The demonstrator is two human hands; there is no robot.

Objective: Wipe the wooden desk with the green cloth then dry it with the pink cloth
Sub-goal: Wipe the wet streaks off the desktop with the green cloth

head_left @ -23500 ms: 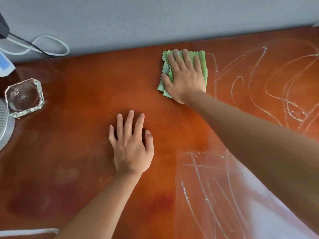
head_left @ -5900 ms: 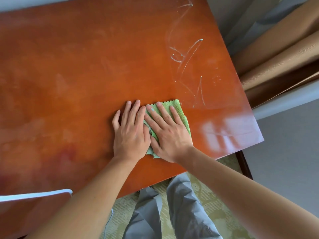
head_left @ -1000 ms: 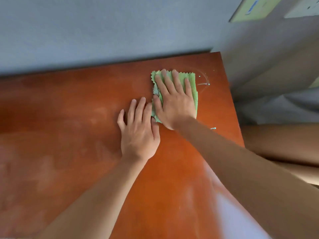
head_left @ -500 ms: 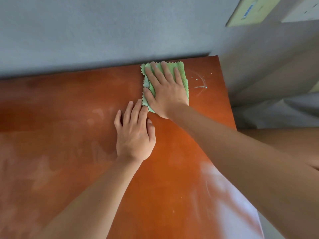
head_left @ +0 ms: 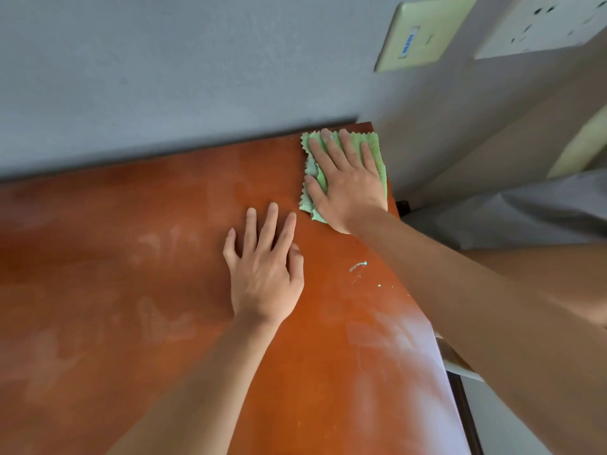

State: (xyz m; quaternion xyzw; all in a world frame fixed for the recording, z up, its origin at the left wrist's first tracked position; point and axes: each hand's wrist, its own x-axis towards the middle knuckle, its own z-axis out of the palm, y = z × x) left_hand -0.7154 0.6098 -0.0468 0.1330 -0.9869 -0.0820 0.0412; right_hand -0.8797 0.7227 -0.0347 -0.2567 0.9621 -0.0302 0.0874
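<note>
The reddish wooden desk [head_left: 131, 290] fills the lower left. A green cloth [head_left: 377, 156] with zigzag edges lies at the desk's far right corner, partly over the right edge. My right hand [head_left: 345, 182] presses flat on it, fingers spread toward the wall. Beside it, my left hand [head_left: 266, 267] rests flat on the bare wood with fingers apart, holding nothing. A small streak of white-blue liquid [head_left: 358, 266] and some drops lie on the wood near my right forearm. The pink cloth is not in view.
A grey wall [head_left: 164, 77] runs along the desk's back edge. Two wall plates [head_left: 423, 31] sit on the wall at upper right. The desk's right edge [head_left: 440, 356] drops off to the floor, with grey fabric [head_left: 509, 211] beyond it.
My right hand has slid the green cloth right, into the desk's far right corner, over the wet marks there. My left hand stayed flat on the wood beside it.
</note>
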